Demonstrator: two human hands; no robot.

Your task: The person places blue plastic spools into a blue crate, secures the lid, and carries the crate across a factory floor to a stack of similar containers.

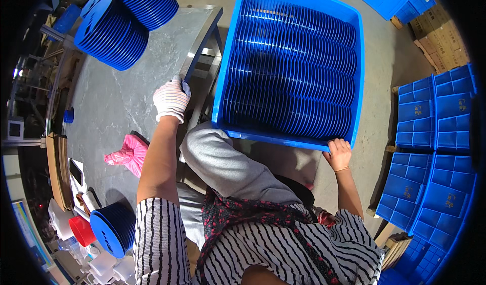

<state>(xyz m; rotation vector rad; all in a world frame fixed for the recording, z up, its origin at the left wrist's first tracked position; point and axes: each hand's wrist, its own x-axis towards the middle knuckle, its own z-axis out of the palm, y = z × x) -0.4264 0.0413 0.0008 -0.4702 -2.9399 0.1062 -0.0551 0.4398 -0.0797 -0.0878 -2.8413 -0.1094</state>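
My left hand (172, 99), in a striped knit glove, grips the metal-trimmed edge of a grey work table (133, 87). Bare, my right hand (338, 154) has its fingers hooked over the near right corner of a large blue plastic crate (358, 95). Inside that crate, several rows of thin blue discs (290, 76) stand on edge, packed close together. The crate sits right of the table, just beyond my bent knee. What holds it up is hidden.
Stacks of blue discs (114, 34) stand on the table's far end, another stack (114, 228) nearer. A knotted pink plastic bag (131, 154), a phone (76, 171) and a red container (82, 230) lie to the left. Blue crates (415, 114) are piled along the right, with cardboard boxes (440, 38) behind.
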